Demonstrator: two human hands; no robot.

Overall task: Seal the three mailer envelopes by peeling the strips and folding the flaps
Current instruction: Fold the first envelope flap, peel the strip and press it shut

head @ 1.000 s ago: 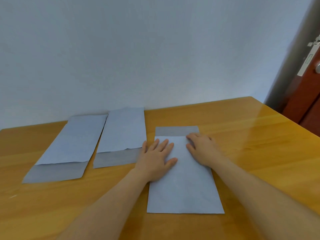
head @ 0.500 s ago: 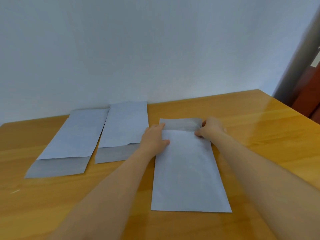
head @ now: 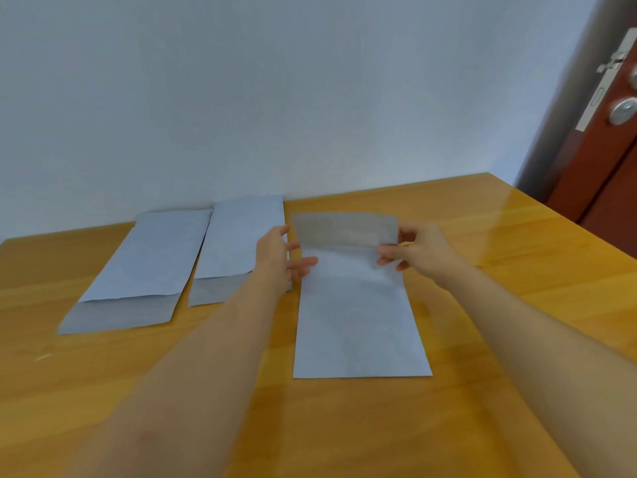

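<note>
Three pale blue mailer envelopes lie on the wooden table [head: 517, 270]. The left envelope [head: 138, 270] and the middle envelope [head: 238, 243] lie flat, their grey flaps open toward me. The right envelope [head: 355, 315] has its grey flap [head: 344, 229] at the far end, lifted off the table. My right hand [head: 417, 246] pinches the flap's right end between thumb and fingers. My left hand [head: 279, 257] is at the envelope's left edge, its straight fingers resting on the envelope body just below the fold.
A white wall rises right behind the table's far edge. A brown door [head: 613, 160] with a metal lock plate stands past the table's right corner. Bare wood shows in front of the envelopes and on the right.
Both hands slid from the envelope's body up to its far end. The grey flap, flat before, now stands lifted in my right hand.
</note>
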